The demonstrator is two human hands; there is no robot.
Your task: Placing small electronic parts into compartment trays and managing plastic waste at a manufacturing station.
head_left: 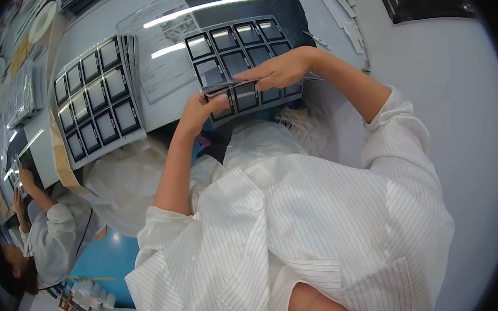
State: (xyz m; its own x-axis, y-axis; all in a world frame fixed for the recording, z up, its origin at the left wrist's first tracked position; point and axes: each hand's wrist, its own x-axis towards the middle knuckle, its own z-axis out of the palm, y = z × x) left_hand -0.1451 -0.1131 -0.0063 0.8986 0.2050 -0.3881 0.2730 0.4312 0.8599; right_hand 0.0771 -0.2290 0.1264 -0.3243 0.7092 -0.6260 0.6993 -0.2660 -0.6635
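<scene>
A sheet of black-framed rectangular panels in rows [244, 61] lies in front of me, its near end over the table's front edge. My left hand [202, 111] is closed at the sheet's near left side, thumb on top and fingers curled at the edge. Across the sheet's right half reaches my right hand [280, 70], fingers stretched out leftward and lying nearly flat over the panels. A thin, shiny strip-like edge [228, 86] runs between both hands; whether it is a film or part of the sheet I cannot tell.
To the left lies a stack of similar panel sheets [96, 98]. Clear plastic [165, 74] and a dark glossy sheet [283, 1] are on the table behind. White strips [340, 14] lie at the right. A co-worker [54, 232] handles something at the far left.
</scene>
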